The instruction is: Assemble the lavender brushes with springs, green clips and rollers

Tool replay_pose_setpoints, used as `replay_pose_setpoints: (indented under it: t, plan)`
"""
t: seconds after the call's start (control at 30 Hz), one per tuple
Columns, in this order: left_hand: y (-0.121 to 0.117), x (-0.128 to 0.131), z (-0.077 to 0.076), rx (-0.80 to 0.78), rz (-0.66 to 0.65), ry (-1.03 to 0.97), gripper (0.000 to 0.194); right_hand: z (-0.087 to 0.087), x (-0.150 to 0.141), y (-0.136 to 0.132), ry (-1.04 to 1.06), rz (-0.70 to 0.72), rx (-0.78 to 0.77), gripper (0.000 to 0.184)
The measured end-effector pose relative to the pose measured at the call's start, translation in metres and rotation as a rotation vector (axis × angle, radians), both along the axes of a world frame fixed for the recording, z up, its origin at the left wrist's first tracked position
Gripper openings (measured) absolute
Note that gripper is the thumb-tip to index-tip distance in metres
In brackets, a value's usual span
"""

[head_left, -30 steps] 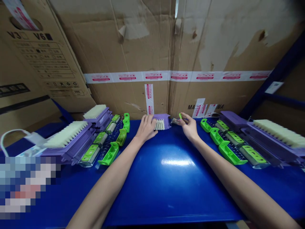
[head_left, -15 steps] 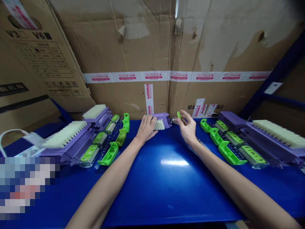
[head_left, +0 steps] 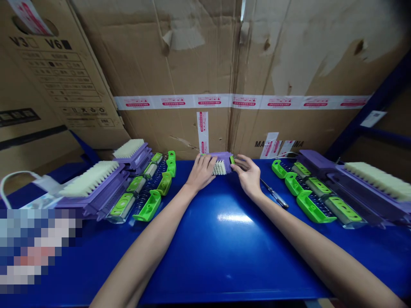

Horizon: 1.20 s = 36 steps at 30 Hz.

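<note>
At the back of the blue table, my left hand [head_left: 201,172] is closed over the left side of a purple brush head [head_left: 223,157] with cream bristles [head_left: 219,168]. My right hand [head_left: 248,174] has its thumb and fingers at the brush head's right end. They grip a small green piece [head_left: 232,160] that sits against that end; whether it is seated there I cannot tell. Just right of my right wrist lies a slim tool like a screwdriver [head_left: 276,196], its far part hidden by the hand.
On the left lie purple brush parts [head_left: 96,201], springs [head_left: 146,184] and green end pieces [head_left: 150,205]. Similar purple parts [head_left: 334,179] and green pieces [head_left: 313,207] lie on the right. A taped cardboard wall [head_left: 180,132] closes off the back of the blue table [head_left: 231,256].
My right hand has moved left and slightly down, bringing the green piece from apart to against the brush head's right end. More of the slim tool shows beside the wrist.
</note>
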<state>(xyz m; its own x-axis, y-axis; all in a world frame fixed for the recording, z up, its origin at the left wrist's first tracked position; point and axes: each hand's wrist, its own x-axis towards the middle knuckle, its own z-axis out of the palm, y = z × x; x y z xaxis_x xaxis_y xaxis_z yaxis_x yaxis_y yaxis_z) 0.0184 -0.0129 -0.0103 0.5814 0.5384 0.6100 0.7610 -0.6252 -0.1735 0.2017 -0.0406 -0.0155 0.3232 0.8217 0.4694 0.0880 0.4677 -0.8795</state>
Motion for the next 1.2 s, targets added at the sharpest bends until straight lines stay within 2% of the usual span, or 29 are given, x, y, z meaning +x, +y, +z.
replay_pose_setpoints:
  t: [0.07,0.13,0.43,0.57,0.7,0.8,0.93,1.0,1.07,1.13,1.2]
  plan:
    - [0.001,0.000,-0.001,0.007,-0.007,-0.001,0.064,-0.001,-0.001,0.000,-0.056,-0.041,0.020,0.030]
    - [0.001,0.000,-0.002,0.013,-0.026,0.004,0.063,-0.001,0.000,-0.001,-0.165,-0.090,0.015,0.025]
    - [0.004,-0.001,-0.005,0.113,-0.021,-0.019,0.069,0.000,0.001,-0.004,-0.445,-0.149,0.075,0.027]
    - [0.003,0.000,-0.005,0.116,-0.006,-0.016,0.069,-0.001,0.017,0.003,-0.621,-0.307,0.106,0.030]
    - [0.002,0.000,-0.005,0.098,0.005,0.002,0.070,-0.009,0.035,0.014,-0.926,-0.451,-0.005,0.043]
    - [0.001,0.000,-0.004,0.098,0.006,0.023,0.071,-0.014,0.038,0.018,-1.112,-0.427,-0.119,0.052]
    - [0.000,0.001,-0.003,0.108,0.016,0.051,0.073,-0.010,0.033,0.016,-1.205,-0.393,-0.247,0.043]
    - [-0.001,0.001,-0.002,0.103,0.021,0.053,0.073,-0.004,0.030,0.015,-1.127,-0.396,-0.288,0.043]
    - [-0.001,0.001,-0.003,0.109,0.026,0.048,0.073,0.003,0.028,0.017,-0.883,-0.362,-0.338,0.048]
    - [0.000,0.000,-0.003,0.126,0.032,0.040,0.073,0.010,0.026,0.018,-0.444,-0.250,-0.405,0.053]
    - [0.001,0.000,-0.004,0.137,0.036,0.033,0.073,0.017,0.025,0.018,0.065,-0.058,-0.467,0.051]
